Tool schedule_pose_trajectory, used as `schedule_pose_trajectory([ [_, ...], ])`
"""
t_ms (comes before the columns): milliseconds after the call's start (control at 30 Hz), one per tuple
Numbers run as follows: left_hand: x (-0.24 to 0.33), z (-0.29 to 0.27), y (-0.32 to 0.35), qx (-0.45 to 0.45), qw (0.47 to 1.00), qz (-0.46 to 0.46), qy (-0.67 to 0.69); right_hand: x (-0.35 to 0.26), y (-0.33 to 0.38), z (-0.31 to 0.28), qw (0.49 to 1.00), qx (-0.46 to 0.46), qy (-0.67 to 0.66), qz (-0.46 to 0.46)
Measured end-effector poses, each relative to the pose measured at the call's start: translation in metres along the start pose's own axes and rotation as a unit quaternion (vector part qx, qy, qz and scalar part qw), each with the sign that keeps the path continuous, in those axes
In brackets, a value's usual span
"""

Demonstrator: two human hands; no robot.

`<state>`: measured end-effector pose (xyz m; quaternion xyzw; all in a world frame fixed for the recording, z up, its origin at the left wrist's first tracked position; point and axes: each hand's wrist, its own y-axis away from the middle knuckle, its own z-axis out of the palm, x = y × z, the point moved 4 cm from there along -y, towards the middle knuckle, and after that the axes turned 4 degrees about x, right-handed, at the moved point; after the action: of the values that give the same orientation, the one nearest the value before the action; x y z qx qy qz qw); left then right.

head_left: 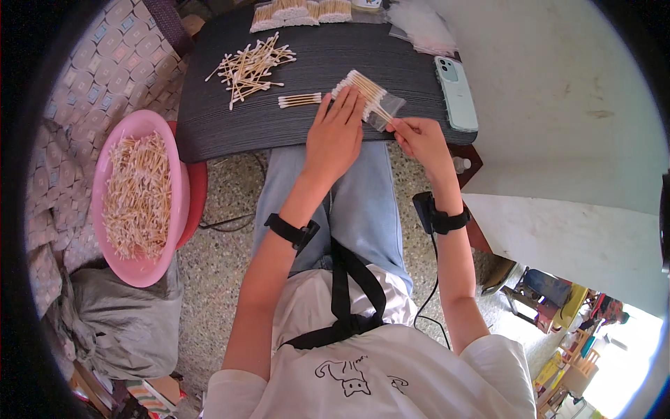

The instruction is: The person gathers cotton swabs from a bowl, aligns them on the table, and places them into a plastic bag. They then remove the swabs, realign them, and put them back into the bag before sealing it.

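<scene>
So the cotton swab bundle point(366, 87) is near the front edge of the dark tabletop point(223, 133), sitting against a clear bag point(394, 105). The left hand point(335, 136) lies across it with fingers straight, grip not closed, and blocks part of the view; the right hand point(417, 138) has a tight pinch grip on the ends of a few swabs, can't tell how many. Round about: one pale green phone point(458, 94) by the right edge, one stack of clear bags point(422, 28) at the far right corner, and a heap of filled packs point(296, 12) at the far edge, several but overlapping. Just left of the hand there's one short row of swabs point(300, 100), a handful, then one loose pile point(252, 66), way too tangled to count. Off to the left, one pink tub point(142, 277) full of loose swabs.
</scene>
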<state>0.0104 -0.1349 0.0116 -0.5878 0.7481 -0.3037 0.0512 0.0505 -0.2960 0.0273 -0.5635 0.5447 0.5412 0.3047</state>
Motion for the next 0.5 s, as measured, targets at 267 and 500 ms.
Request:
schedule_pose_trajectory([
  [267,0.0,-0.003,-0.002,0.028,0.999,0.011,0.02,0.004,-0.015,0.005,0.989,0.024,0.123,-0.084],
  [500,0.001,-0.005,-0.001,0.006,0.999,0.014,0.03,-0.015,-0.015,0.019,0.964,0.084,0.197,-0.157],
])
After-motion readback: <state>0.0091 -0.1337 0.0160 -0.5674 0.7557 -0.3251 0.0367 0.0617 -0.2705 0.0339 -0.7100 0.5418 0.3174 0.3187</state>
